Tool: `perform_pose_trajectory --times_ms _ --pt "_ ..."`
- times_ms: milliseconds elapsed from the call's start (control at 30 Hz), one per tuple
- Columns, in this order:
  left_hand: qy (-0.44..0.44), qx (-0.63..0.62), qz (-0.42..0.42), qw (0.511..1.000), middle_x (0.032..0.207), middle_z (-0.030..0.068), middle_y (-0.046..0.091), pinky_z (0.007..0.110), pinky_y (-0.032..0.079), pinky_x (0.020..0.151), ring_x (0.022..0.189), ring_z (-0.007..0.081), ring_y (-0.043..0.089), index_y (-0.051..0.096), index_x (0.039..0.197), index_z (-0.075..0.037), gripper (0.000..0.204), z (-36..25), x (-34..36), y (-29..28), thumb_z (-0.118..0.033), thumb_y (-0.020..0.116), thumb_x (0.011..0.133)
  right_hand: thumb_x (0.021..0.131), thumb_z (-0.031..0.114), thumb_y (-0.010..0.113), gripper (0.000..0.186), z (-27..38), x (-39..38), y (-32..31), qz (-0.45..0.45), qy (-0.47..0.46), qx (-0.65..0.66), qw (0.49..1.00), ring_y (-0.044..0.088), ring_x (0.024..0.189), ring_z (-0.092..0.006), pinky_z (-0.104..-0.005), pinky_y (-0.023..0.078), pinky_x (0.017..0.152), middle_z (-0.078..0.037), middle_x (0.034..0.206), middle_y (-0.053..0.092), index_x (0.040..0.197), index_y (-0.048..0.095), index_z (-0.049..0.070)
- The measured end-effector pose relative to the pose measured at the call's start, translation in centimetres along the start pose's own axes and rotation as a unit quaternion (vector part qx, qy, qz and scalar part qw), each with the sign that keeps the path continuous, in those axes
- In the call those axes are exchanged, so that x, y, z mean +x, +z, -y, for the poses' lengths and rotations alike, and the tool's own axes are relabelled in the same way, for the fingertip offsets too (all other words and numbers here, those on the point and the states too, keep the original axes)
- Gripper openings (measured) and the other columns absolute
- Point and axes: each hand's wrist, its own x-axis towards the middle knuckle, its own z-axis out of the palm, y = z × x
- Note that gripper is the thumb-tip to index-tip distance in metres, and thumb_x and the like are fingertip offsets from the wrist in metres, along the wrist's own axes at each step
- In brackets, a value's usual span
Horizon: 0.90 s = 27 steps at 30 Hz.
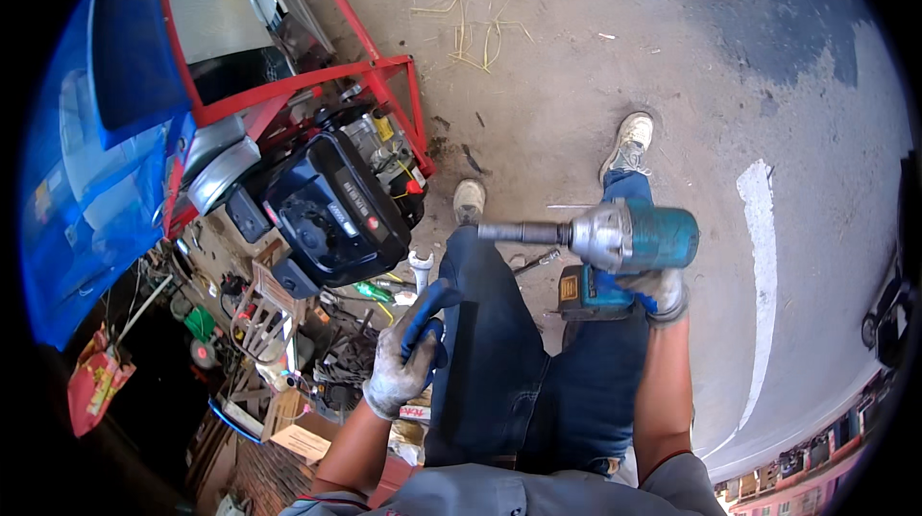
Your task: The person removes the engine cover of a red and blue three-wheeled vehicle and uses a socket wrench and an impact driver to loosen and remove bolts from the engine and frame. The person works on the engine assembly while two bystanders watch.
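Observation:
My right hand [661, 295], in a grey-and-blue work glove, is wrapped around the handle of a teal cordless impact wrench [639, 238]. The tool lies level above my right leg, its long socket extension [523, 231] pointing left and slightly blurred. Its battery [584, 293] shows below the body. My left hand [405, 358], gloved the same way, is beside my left thigh with fingers partly bent and apart, and I see nothing between them. Just beyond its fingertips is the head of an open-end spanner [421, 266], apparently on the ground.
At left, a black engine [336, 209] sits by a red metal frame [384, 84] with blue sheeting [96, 199]. Below it are scattered tools, a wooden chair [261, 319] and a cardboard box [298, 430]. A ratchet-like tool [538, 262] lies between my legs. Straw [471, 26] litters the concrete.

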Motion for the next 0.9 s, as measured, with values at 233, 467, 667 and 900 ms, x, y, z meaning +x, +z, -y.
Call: perform_pose_trajectory --times_ms 233,467,667,900 --pt "0.031 0.118 -0.057 0.991 0.138 0.0135 0.049 0.023 0.046 0.071 0.077 0.0072 0.055 0.009 0.151 -0.004 0.068 0.8 6.6 7.1 -0.004 0.045 0.094 0.091 0.013 0.058 0.028 8.4 11.5 9.3 0.06 -0.115 -0.66 0.74 0.062 0.069 -0.017 -0.0293 0.053 0.061 -0.013 0.097 0.065 0.113 0.059 -0.005" --pt "-0.073 -0.122 -0.159 0.977 0.11 0.0144 0.061 0.03 0.043 0.077 0.089 0.0186 0.056 0.032 0.141 0.0 0.051 1.3 14.3 6.5 -0.019 0.048 0.097 0.084 0.003 0.065 0.021 7.3 21.2 13.9 0.157 -0.144 -0.761 0.613 0.066 0.078 -0.0155 -0.027 0.055 0.07 -0.014 0.098 0.07 0.103 0.066 -0.005" --pt "-0.016 -0.353 -0.297 0.887 0.079 0.009 0.063 0.02 0.044 0.048 0.055 0.0096 0.056 0.049 0.125 0.002 0.035 4.0 26.9 3.2 -0.022 0.046 0.1 0.083 0.01 0.069 0.023 4.0 32.5 18.2 0.092 -0.022 -0.701 0.707 0.058 0.065 -0.0114 -0.0267 0.05 0.06 -0.004 0.078 0.063 0.104 0.068 0.0" --pt "-0.014 -0.257 -0.384 0.887 0.078 0.0054 0.062 0.024 0.048 0.072 0.072 0.0112 0.06 0.053 0.12 0.004 0.033 9.3 37.6 -2.1 -0.021 0.047 0.099 0.08 0.005 0.07 0.024 1.7 47.1 16.3 0.106 -0.006 -0.712 0.694 0.06 0.066 -0.0134 -0.0287 0.051 0.06 -0.006 0.081 0.065 0.104 0.066 -0.001"
